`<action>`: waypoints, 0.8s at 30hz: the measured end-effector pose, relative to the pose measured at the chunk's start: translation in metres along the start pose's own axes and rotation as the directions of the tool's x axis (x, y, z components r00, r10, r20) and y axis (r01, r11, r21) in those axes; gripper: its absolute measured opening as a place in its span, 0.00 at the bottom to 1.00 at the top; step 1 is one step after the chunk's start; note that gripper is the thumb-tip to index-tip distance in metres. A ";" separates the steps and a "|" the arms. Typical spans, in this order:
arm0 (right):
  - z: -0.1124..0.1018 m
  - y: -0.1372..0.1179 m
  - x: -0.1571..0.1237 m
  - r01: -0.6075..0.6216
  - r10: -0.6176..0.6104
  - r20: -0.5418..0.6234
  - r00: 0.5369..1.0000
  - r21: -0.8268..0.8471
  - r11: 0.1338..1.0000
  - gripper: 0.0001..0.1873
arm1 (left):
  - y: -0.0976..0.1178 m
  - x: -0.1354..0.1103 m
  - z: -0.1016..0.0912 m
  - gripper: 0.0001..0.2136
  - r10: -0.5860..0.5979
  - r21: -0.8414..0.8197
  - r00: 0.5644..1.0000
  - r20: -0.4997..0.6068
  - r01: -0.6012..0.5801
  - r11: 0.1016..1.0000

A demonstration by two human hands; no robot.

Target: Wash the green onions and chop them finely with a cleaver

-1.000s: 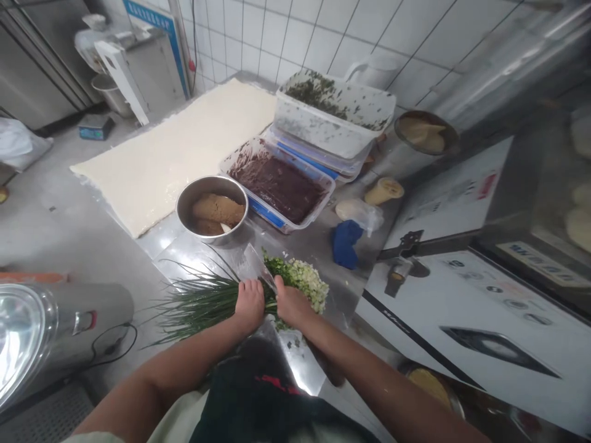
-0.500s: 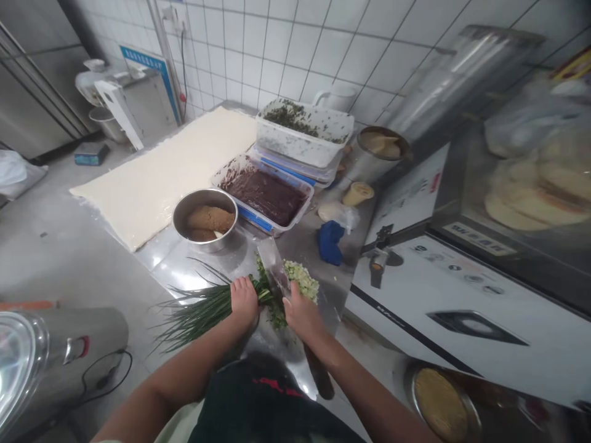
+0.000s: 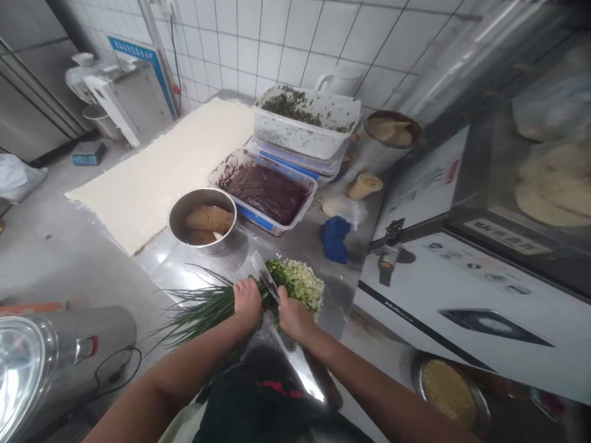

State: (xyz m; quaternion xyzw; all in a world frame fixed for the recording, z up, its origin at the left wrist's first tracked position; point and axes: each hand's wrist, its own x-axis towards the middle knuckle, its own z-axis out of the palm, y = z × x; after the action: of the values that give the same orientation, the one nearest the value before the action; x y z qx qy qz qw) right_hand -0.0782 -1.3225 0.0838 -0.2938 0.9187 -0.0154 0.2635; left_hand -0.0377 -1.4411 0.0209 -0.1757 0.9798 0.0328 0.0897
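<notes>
Your right hand [image 3: 295, 312] has fingers curled round the knife [image 3: 266, 278], handle hidden; your left hand [image 3: 248, 303] clamps scallions [image 3: 203, 309], fingertips unclear. Steel table [image 3: 164, 263], tiled wall [image 3: 284, 37].

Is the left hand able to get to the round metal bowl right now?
Probably yes: nothing seems to stand between the left hand and the metal bowl, but the hand grips green stalks and would first have to let go.

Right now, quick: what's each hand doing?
Left hand: closed, holding the scallions down on the table.
Right hand: closed, holding the knife beside the chopped pile.
</notes>
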 end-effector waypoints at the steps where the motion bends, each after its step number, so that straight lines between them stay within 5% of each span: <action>1: 0.001 -0.008 0.008 -0.030 0.030 -0.015 0.999 -0.002 1.000 0.25 | 0.000 0.001 0.001 0.14 -0.003 -0.003 1.000 -0.012 0.003 1.000; 7: -0.002 -0.025 0.030 -0.081 0.082 -0.077 0.994 0.022 0.997 0.19 | -0.002 0.002 0.005 0.11 -0.024 -0.019 0.998 -0.063 0.022 1.000; 13: -0.014 0.001 -0.011 -0.085 0.093 -0.132 0.987 0.065 0.994 0.18 | -0.003 -0.004 0.004 0.28 0.004 -0.036 0.997 -0.083 -0.006 0.999; 18: -0.008 0.006 -0.046 0.035 -0.036 -0.086 0.996 -0.004 0.999 0.18 | -0.002 -0.004 0.002 0.29 -0.002 -0.018 0.998 -0.069 0.001 1.000; 24: 0.001 0.010 -0.041 0.107 -0.108 -0.014 0.994 -0.053 0.993 0.25 | -0.001 -0.003 0.002 0.28 -0.006 0.003 0.998 -0.058 0.006 1.000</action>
State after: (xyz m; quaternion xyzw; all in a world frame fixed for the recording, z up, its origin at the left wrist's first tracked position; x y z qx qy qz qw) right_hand -0.0554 -1.2916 0.1007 -0.3492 0.9039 -0.0080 0.2468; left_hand -0.0344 -1.4410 0.0197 -0.1795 0.9815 0.0256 0.0617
